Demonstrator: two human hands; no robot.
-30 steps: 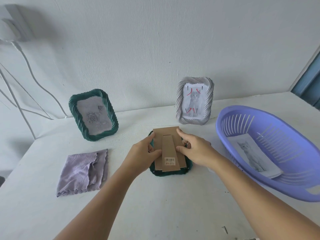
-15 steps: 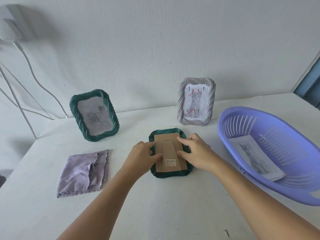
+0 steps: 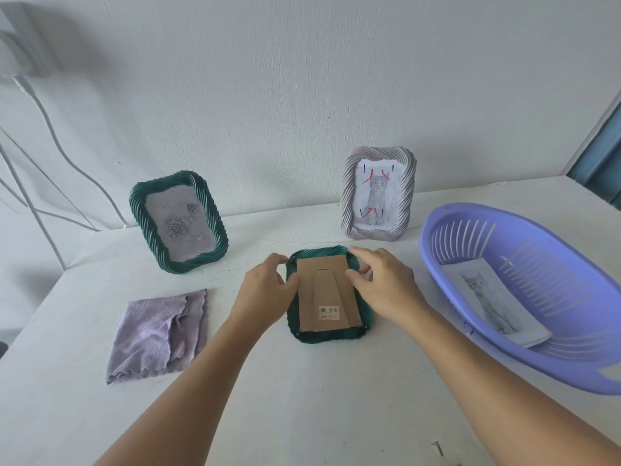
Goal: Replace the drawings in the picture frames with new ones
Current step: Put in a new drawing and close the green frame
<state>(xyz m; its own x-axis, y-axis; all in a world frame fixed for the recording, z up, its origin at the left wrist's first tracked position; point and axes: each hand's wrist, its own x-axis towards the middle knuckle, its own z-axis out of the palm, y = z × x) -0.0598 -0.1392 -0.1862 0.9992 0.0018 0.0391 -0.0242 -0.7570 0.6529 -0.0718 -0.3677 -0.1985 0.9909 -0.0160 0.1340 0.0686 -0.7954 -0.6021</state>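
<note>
Seating the cardboard backing [image 3: 327,294] flat inside the face-down green frame [image 3: 331,335] looks like the step in hand, so we judge it best to press evenly near the corners and then turn the small retaining tabs over the board. Our left hand [image 3: 265,290] rests at the frame's left edge, thumb touching the backing, fingers loosely bent and gripping nothing. Our right hand [image 3: 379,284] hovers over the upper right corner with thumb and forefinger close together; whether they pinch a tab we cannot tell. The frame lies mid-table [image 3: 302,398], its rim dark green and ribbed, the board brown with a folded stand and a barcode sticker.
</note>
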